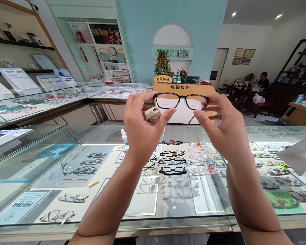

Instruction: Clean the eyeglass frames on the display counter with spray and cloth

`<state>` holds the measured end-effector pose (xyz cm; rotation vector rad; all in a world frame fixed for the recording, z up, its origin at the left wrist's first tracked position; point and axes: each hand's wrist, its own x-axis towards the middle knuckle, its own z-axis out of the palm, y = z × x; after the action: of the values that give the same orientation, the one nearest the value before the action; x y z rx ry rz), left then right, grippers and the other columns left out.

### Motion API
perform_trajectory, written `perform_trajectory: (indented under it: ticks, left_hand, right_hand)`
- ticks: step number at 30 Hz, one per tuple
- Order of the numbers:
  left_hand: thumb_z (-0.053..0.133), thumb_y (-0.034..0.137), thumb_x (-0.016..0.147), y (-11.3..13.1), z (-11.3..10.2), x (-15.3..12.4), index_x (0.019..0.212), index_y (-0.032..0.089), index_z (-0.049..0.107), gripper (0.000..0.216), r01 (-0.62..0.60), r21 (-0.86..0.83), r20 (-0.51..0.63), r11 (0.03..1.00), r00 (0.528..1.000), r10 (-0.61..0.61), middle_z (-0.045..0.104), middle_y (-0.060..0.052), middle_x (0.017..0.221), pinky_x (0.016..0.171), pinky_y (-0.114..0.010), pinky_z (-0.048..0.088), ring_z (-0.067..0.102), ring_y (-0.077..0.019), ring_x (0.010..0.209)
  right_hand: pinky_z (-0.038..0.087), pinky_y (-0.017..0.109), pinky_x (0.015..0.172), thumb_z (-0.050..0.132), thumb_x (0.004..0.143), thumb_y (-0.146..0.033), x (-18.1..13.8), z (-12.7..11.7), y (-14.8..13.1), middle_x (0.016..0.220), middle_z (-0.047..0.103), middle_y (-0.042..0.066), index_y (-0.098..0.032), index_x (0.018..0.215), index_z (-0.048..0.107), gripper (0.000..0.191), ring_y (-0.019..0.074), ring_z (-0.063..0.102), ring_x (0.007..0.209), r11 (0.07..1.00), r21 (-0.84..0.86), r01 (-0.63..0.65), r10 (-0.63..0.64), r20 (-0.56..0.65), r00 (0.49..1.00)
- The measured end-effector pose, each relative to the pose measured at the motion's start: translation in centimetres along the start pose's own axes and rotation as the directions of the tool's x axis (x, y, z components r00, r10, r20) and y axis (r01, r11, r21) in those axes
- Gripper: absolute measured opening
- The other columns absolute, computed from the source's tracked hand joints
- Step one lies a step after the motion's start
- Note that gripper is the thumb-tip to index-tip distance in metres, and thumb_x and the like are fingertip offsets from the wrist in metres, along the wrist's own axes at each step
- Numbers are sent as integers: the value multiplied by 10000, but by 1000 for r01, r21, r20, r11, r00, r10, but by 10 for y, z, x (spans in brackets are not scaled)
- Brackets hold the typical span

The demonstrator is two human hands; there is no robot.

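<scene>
A pair of black-framed eyeglasses (183, 97) is held up level above the glass counter, with print on its right lens. My left hand (144, 126) pinches the left end of the frame between thumb and fingers. Tucked in that same palm is a crumpled beige cloth (153, 115). At the frame's right end, my right hand (220, 119) grips it near the hinge. Below the hands, a column of dark eyeglasses (172, 161) lies on the counter, several with small red tags. Clear and pink-framed glasses (201, 153) sit to the right of these.
The glass display counter (132, 221) spans the foreground with more eyewear inside. A small white bottle (124, 137) stands behind my left forearm. Across the room are a wooden service desk (159, 89) and a potted plant (163, 64). A person (264, 81) sits far right.
</scene>
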<state>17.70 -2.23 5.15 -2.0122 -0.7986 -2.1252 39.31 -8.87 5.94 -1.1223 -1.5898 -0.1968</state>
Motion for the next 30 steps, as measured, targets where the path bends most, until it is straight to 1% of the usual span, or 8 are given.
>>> perform_trajectory:
  ticks: [5,11,15,19,25,30]
  left_hand:
    - [964,559,827,-2,0,0,1222,380,764,478,9,-33,13,999,1000,-9,728,-87,1157,845,-491,608,677,-297,1083]
    - [966,525,838,-3,3,-1,1209,370,760,452,-30,10,-23,999,999,30,732,-79,1147,827,-485,591,683,-274,1005]
    - [964,503,845,-3,2,-1,1217,367,758,447,-19,-4,-3,1000,1000,19,719,-85,1160,819,-490,580,683,-279,1011]
    - [957,517,851,-1,1,-1,1219,363,754,448,-3,-7,11,1000,1000,3,717,-87,1175,831,-492,588,680,-277,1023]
    - [951,510,861,-1,1,-1,1218,362,747,437,-19,9,2,1000,1000,19,723,-85,1172,842,-492,591,683,-280,1043]
    - [948,491,867,-3,2,-1,1227,373,743,431,-29,-2,8,1000,1000,29,715,-86,1181,811,-480,587,687,-282,1064]
  right_hand:
    - [701,488,908,713,1038,-578,1,0,-1,1271,804,104,-294,1372,671,441,292,798,1098,1000,0,-16,16,2,1000]
    - [695,479,889,701,1045,-589,1,1,0,1254,810,99,-291,1369,671,441,285,799,1072,1000,-14,1,-1,-1,1000]
    - [691,472,866,702,1045,-589,1,1,0,1244,812,101,-289,1371,673,443,285,800,1054,1000,-29,6,-6,-1,1000]
    - [685,470,856,688,1054,-594,1,0,1,1237,812,98,-298,1381,671,441,282,797,1033,999,-34,28,-28,-1,1000]
    - [673,495,890,713,1040,-576,1,0,1,1266,798,100,-291,1376,661,443,293,791,1056,999,-39,-20,21,25,999]
    - [668,499,887,701,1043,-608,1,-1,1,1263,795,97,-301,1386,655,463,296,789,1052,999,-46,-22,24,28,999]
